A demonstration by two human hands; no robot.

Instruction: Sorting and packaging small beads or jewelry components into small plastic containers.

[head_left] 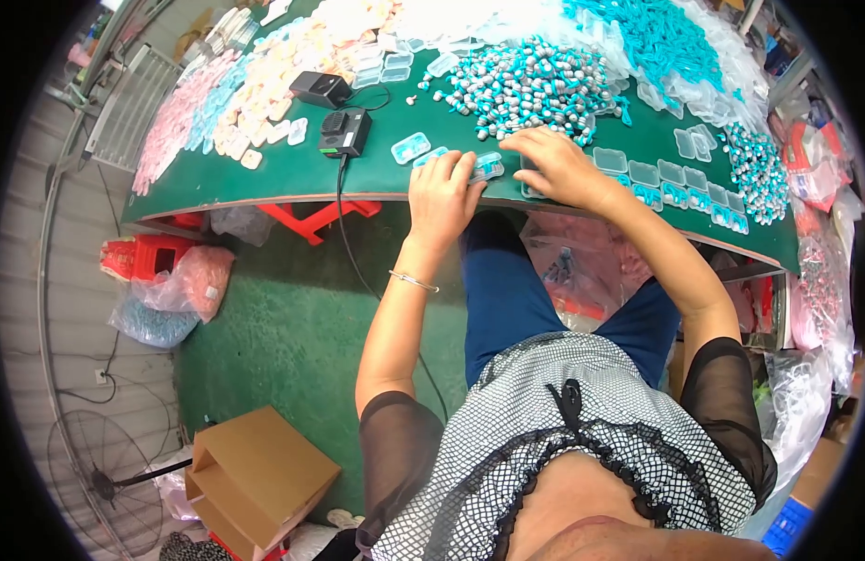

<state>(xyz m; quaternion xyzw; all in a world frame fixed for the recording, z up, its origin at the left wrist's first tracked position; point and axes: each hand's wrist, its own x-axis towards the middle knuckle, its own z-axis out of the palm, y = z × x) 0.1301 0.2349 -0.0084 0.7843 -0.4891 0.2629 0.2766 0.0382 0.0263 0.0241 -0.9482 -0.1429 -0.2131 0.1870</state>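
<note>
My left hand (439, 198) is at the table's near edge, its fingers closed on a small clear plastic box (488, 166) with blue pieces inside. Two more filled clear boxes, one of them (411, 148) fully visible, lie just beyond its fingers. To the right, my right hand (565, 168) reaches over the edge with its thumb apart from its bent fingers. Part of another clear box (529, 191) shows under that hand; the palm hides the rest. Beside the right wrist stands a row of open-lidded clear boxes (675, 194) holding blue pieces.
The green table (386, 182) carries a heap of grey-and-blue small parts (535, 89) and a pile of blue pieces (671, 47). Two black devices (344, 133) stand left, a cable hanging from one. A red stool (320, 220) is underneath; a cardboard box (259, 477) sits on the floor.
</note>
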